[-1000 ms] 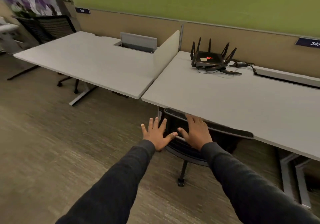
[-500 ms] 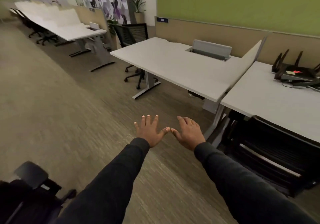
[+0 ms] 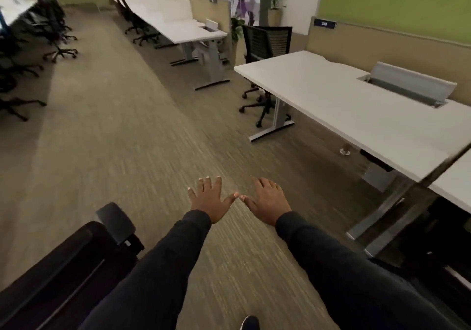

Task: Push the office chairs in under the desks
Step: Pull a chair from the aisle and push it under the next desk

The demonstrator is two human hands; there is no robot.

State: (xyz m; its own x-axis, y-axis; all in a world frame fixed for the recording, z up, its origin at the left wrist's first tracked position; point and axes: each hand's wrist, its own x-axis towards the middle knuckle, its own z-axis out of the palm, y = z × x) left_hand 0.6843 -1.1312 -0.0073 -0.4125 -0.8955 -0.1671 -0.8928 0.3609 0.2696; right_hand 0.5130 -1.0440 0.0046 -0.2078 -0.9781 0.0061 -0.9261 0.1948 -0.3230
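My left hand (image 3: 212,198) and my right hand (image 3: 267,201) are stretched out over the carpet, palms down, fingers spread, thumbs nearly touching, holding nothing. A black office chair (image 3: 76,261) stands out in the aisle at the lower left, its armrest near my left sleeve. Another black chair (image 3: 433,243) sits tucked under the white desk at the lower right edge. A mesh-backed chair (image 3: 266,43) stands at the far end of the long white desk (image 3: 344,100), partly behind it.
Further desks (image 3: 178,25) with chairs (image 3: 141,30) line the aisle at the back. More black chairs (image 3: 54,31) stand along the left. A potted plant (image 3: 275,0) is by the far wall. Carpeted aisle (image 3: 127,138) runs down the middle.
My view has swung left from the desk with the pushed-in chair. My hands came off that chair and now hover over the floor. The loose chair at lower left has come into view.
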